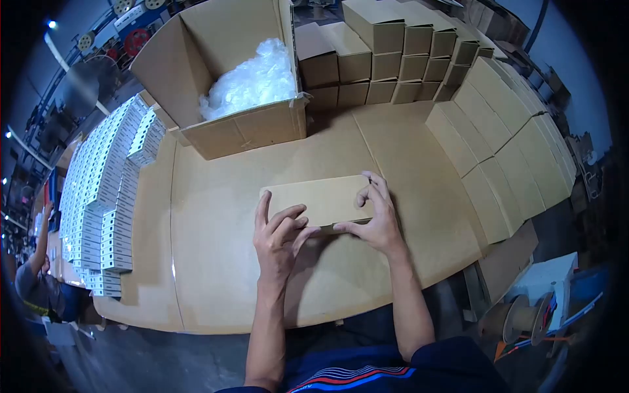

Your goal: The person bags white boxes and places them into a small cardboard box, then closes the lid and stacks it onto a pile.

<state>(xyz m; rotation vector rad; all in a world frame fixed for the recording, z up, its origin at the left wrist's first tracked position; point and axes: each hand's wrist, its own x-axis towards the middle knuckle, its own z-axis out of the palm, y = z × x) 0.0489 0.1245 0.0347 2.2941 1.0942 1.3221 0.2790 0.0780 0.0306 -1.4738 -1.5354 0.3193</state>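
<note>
The small cardboard box (321, 198), on the person's side of the large open carton (252, 136), sits between the left hand (278, 234) and right hand (380, 219), both grasping its ends.

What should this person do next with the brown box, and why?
Probably press along the near edge of the brown box with both thumbs. The left hand and right hand hold it from either side, thumbs at that edge. Its top looks flat, but I can't tell whether it is fully closed.
</note>
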